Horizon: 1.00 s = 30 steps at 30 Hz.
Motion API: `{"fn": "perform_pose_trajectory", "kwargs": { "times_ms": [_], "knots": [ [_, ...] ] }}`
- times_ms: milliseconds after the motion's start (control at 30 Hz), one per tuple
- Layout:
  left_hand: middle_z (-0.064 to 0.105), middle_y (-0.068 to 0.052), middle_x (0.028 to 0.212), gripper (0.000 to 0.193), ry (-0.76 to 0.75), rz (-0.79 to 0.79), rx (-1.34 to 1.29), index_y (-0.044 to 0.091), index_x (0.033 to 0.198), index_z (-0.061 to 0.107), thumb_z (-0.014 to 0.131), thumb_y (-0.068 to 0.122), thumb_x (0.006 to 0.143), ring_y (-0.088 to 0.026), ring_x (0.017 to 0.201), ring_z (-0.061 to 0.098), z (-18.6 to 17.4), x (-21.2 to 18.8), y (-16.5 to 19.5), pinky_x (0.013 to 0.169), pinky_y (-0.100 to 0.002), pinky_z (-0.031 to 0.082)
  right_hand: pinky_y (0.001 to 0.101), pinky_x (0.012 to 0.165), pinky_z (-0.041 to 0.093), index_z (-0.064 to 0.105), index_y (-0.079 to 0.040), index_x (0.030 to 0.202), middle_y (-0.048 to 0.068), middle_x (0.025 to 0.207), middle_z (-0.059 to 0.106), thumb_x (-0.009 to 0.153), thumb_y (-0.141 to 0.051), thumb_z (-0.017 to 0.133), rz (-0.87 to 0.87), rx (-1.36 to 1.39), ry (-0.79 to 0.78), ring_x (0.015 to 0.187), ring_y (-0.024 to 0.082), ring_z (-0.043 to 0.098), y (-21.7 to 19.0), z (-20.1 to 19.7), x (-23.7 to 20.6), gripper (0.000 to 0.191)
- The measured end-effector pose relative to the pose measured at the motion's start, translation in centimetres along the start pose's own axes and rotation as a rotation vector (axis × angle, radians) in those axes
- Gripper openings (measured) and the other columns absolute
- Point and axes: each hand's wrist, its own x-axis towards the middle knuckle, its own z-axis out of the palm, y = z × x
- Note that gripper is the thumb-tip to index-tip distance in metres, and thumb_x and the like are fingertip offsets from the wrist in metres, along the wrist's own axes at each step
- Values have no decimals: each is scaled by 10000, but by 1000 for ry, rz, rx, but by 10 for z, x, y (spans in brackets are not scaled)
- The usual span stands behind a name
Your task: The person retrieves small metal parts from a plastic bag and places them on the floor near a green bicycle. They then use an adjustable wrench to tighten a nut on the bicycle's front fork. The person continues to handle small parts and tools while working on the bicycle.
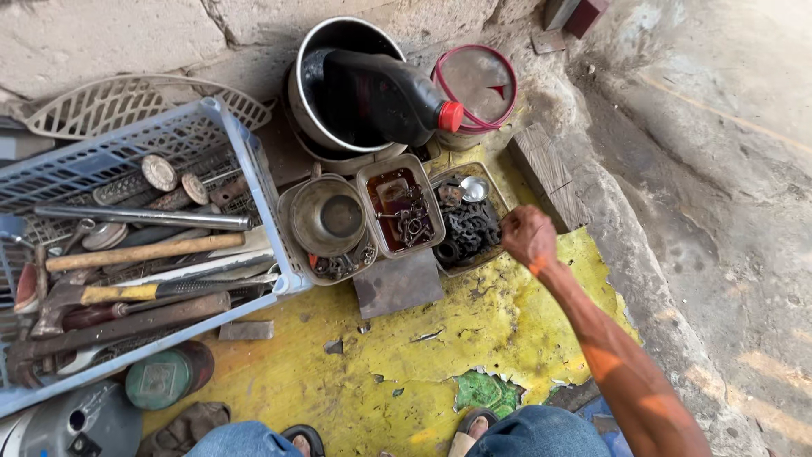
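My right hand [526,235] reaches forward with curled fingers to the right rim of a shallow metal tray [499,196] that holds a greasy black chain [469,228] and a small shiny spoon-like cup [474,188]. The back of the hand faces me, so what the fingers grip is hidden. Left of it stands a rectangular tray [402,207] with dark oily liquid and small metal parts. Further left a dented metal bowl [328,216] sits in a third tray. My left hand is out of view.
A grey plastic crate [254,169] at left holds hammers, a pipe [139,217] and wrenches. Behind the trays a black oil bottle [381,93] lies in a steel pot [338,34], beside a red-rimmed container [482,80]. A flat metal plate [397,283] lies on the yellow floor [474,330].
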Motion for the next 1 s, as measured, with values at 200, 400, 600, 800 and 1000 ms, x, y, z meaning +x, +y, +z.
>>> {"fn": "perform_pose_trajectory", "kwargs": {
  "times_ms": [200, 400, 600, 800, 1000],
  "knots": [
    [658, -97, 1225, 378, -24, -37, -61, 94, 1276, 643, 625, 329, 980, -231, 1182, 619, -20, -16, 6, 1043, -403, 499, 433, 683, 573, 774, 0, 883, 181, 807, 718, 831, -182, 727, -184, 296, 373, 699, 299, 703, 23, -20, 12, 195],
    [654, -84, 1229, 398, 282, -281, -592, 92, 1317, 620, 603, 341, 1007, -213, 1199, 610, -78, -100, -26, 1055, -390, 496, 444, 639, 540, 792, -14, 851, 148, 821, 752, 896, -208, 742, 57, 150, 306, 640, 239, 626, 40, -8, 0, 205],
    [722, -171, 1185, 353, 854, -446, -930, -11, 1300, 569, 592, 176, 1002, -260, 1118, 688, -90, -143, -80, 968, -399, 550, 484, 590, 602, 792, -126, 1060, 64, 968, 746, 953, -221, 606, 179, 423, 21, 636, 270, 646, 29, 6, -15, 234],
    [754, -182, 1131, 312, 1037, -778, -973, -11, 1250, 581, 591, 121, 967, -222, 1046, 701, -89, -150, -102, 938, -358, 521, 479, 770, 553, 793, -94, 1068, 173, 972, 687, 929, -280, 710, -50, 239, 244, 834, 286, 658, 17, 16, -16, 246],
    [735, -198, 1133, 310, 1183, -636, -997, -39, 1240, 576, 626, 90, 963, -217, 981, 701, -72, -165, -130, 871, -331, 529, 451, 870, 475, 798, -126, 1054, 107, 996, 652, 899, -259, 713, -198, 63, 284, 987, 280, 589, 3, 25, -23, 222]
  ]
}}
